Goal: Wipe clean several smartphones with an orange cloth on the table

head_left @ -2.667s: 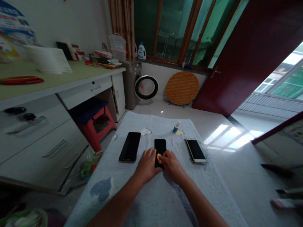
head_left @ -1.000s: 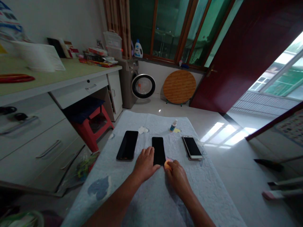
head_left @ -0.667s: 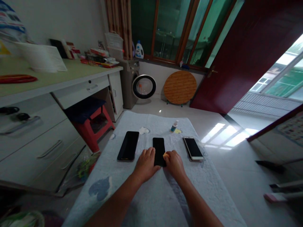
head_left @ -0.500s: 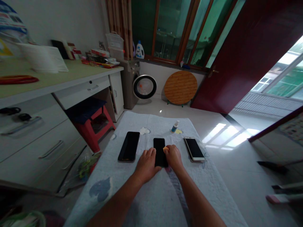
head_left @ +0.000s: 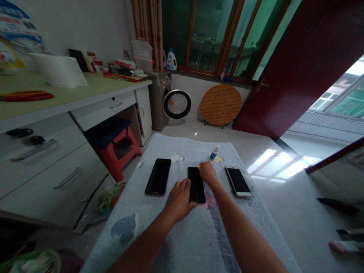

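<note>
A black smartphone [head_left: 196, 186] lies flat, screen up, on the cloth-covered table. My left hand [head_left: 179, 198] grips it along its left side, thumb at the bottom corner and fingers on the left edge. At the phone's upper right edge, my right hand [head_left: 207, 172] is closed on a small orange sponge-like piece [head_left: 199, 166], mostly hidden by the fingers. To the left lies a larger dark phone [head_left: 158, 176]. On the right, a white-framed phone [head_left: 239, 181] rests on another flat device. A small spray bottle [head_left: 214, 152] with a blue label stands beyond my right hand.
A pale blue patterned cloth [head_left: 187, 242] covers the table. Left of it are a red stool [head_left: 125, 153] and a white desk [head_left: 76, 163]. Behind stand a washing machine with its round door [head_left: 178, 104] swung out and a round wooden tabletop [head_left: 221, 105].
My right hand has moved up along the phone's right edge, away from me, with the orange piece. My left hand keeps its hold. The whole view has shifted slightly.
</note>
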A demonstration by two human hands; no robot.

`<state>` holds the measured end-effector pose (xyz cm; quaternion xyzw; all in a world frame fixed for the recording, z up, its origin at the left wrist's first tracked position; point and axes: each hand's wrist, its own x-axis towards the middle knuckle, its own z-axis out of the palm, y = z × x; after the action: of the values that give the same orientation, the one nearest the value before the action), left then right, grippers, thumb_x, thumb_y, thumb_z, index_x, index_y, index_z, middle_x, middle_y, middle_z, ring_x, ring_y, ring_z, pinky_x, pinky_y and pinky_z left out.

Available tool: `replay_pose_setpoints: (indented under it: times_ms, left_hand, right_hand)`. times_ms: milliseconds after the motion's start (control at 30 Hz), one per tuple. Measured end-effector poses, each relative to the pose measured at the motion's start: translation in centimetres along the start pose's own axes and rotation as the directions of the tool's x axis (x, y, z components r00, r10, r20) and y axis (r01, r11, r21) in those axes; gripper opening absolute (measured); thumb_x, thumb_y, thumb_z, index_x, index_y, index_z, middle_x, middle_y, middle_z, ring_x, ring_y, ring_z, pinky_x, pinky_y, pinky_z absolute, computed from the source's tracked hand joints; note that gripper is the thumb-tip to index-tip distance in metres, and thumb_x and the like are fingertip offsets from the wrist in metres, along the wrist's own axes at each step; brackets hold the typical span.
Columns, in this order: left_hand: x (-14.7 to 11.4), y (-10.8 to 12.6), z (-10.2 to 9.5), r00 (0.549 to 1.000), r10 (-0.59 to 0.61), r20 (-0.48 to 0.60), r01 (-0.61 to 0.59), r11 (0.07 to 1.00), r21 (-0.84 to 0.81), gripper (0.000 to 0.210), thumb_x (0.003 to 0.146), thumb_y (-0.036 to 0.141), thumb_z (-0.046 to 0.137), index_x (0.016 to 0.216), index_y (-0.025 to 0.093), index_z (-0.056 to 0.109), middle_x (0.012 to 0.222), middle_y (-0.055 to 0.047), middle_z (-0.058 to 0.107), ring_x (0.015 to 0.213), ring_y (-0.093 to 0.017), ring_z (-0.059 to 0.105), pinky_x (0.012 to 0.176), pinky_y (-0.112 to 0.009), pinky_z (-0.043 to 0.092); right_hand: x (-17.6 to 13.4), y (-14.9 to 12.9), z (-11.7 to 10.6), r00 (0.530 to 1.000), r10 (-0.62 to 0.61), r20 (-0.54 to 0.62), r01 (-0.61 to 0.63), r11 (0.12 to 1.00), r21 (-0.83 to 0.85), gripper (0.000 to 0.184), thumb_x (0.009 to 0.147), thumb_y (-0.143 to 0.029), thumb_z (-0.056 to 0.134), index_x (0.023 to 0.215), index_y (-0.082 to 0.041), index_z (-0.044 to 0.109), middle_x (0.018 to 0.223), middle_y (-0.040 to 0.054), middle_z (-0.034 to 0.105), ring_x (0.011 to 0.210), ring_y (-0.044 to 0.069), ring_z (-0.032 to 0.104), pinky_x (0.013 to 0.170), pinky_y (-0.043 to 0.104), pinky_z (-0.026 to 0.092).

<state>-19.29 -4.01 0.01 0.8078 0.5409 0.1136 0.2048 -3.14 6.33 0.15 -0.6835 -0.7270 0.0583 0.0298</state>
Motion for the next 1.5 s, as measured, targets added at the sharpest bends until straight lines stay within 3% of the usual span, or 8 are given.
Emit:
replay_pose_setpoints:
  times_ms: [267,567,733,967,1167,1500]
  left_hand:
    - [-0.1,0.0,-0.1,1.000,-0.001,-0.013,0.001,1.000,0.014,0.072,0.075,0.035,0.065,0.138,0.015,0.035,0.141,-0.010,0.043,0.124,-0.030,0.041,0.106,-0.038,0.033]
    - [-0.2,-0.1,0.3,0.998,0.019,-0.064,-0.019,1.000,0.008,0.070,0.076,0.038,0.065,0.136,0.016,0.036,0.138,-0.011,0.045,0.121,-0.030,0.042,0.104,-0.039,0.034]
    - [-0.3,0.2,0.1,0.997,0.000,-0.079,0.001,1.000,0.020,0.067,0.074,0.041,0.064,0.132,0.016,0.040,0.131,-0.010,0.050,0.114,-0.029,0.045,0.102,-0.039,0.036]
    - [-0.4,0.4,-0.3,0.999,-0.010,-0.052,0.009,1.000,-0.013,0.069,0.075,0.041,0.062,0.134,0.018,0.037,0.133,-0.009,0.048,0.119,-0.028,0.042,0.104,-0.038,0.033]
    - [-0.3,0.6,-0.4,0.999,-0.027,-0.029,0.027,1.000,0.008,0.059,0.076,0.040,0.062,0.128,0.021,0.043,0.132,-0.006,0.049,0.116,-0.027,0.044,0.102,-0.037,0.034]
    - [-0.2,0.2,0.0,1.000,-0.002,-0.028,0.003,1.000,0.031,0.073,0.076,0.042,0.061,0.138,0.014,0.036,0.139,-0.011,0.045,0.123,-0.030,0.041,0.106,-0.037,0.031]
  right_hand:
    - [1.6,-1.6,-0.9,0.984,-0.149,0.099,0.155,0.987,-0.052,0.030,0.091,-0.018,0.042,0.102,-0.013,0.070,0.103,0.0176,0.064,0.096,0.022,0.057,0.082,0.030,0.039]
    - [1.5,-3.8,-0.6,0.958,-0.274,0.088,0.279,0.959,-0.055,0.029,0.092,-0.019,0.042,0.102,-0.014,0.069,0.104,0.0166,0.060,0.096,0.022,0.055,0.084,0.031,0.038]
    - [-0.3,-3.4,-0.5,0.944,-0.328,0.043,0.329,0.944,-0.010,0.027,0.094,-0.020,0.042,0.100,-0.017,0.068,0.102,0.0111,0.059,0.097,0.019,0.051,0.087,0.027,0.035]
    - [-5.9,-2.0,-0.7,0.914,-0.395,-0.088,0.405,0.895,0.187,0.026,0.096,-0.019,0.041,0.101,-0.019,0.067,0.098,0.0050,0.058,0.093,0.015,0.050,0.085,0.025,0.034]
    - [-8.0,-0.7,-1.2,0.933,-0.358,-0.047,0.359,0.909,0.211,0.027,0.095,-0.018,0.042,0.105,-0.022,0.067,0.097,0.0046,0.057,0.091,0.016,0.050,0.083,0.025,0.034]
    - [-1.9,0.5,0.0,0.987,-0.126,-0.098,0.138,0.983,0.123,0.031,0.094,-0.016,0.041,0.111,-0.018,0.066,0.099,0.0095,0.058,0.096,0.018,0.051,0.086,0.025,0.033]
